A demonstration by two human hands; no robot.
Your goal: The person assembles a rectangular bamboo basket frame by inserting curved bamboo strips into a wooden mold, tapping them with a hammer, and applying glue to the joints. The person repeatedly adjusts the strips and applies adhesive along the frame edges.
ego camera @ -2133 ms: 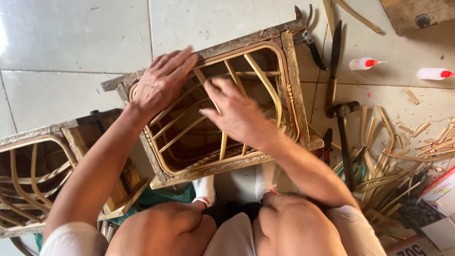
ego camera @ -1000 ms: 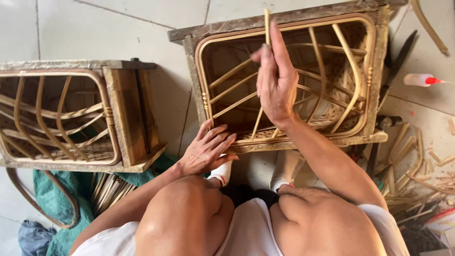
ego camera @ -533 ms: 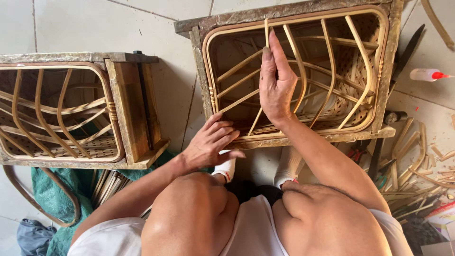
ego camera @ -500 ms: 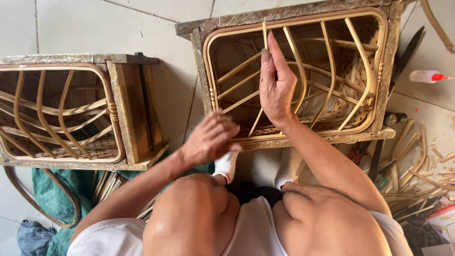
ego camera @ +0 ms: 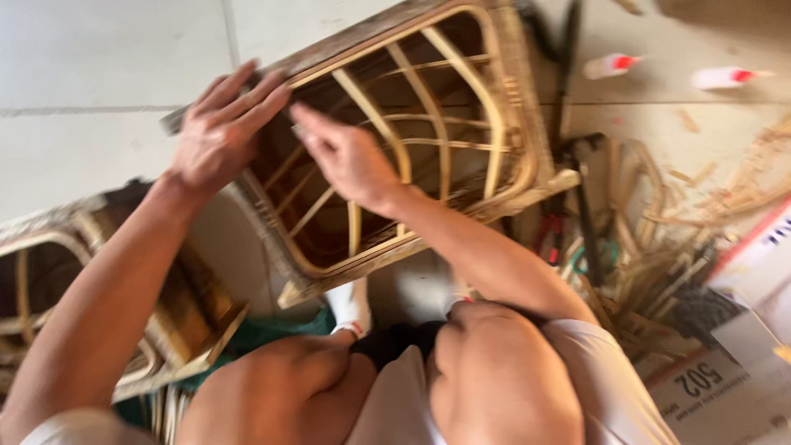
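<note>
Between the knees at 12 o'clock, the rattan frame (ego camera: 461,124) lies tilted. Left hand (ego camera: 216,132), fingers flat, steadies its corner; right hand (ego camera: 350,156), fingers extended, touches a slat. Judgement: positioning step; next requires firm grip.

Single head view, close, looking steeply down; somewhat blurred.

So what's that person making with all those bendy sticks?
A person sits over a rattan box frame tilted on the tiled floor. The left hand lies flat on its upper left corner, and the right hand touches the curved canes inside. A second frame stands at the left, with loose cane strips and two glue bottles on the right.
</note>
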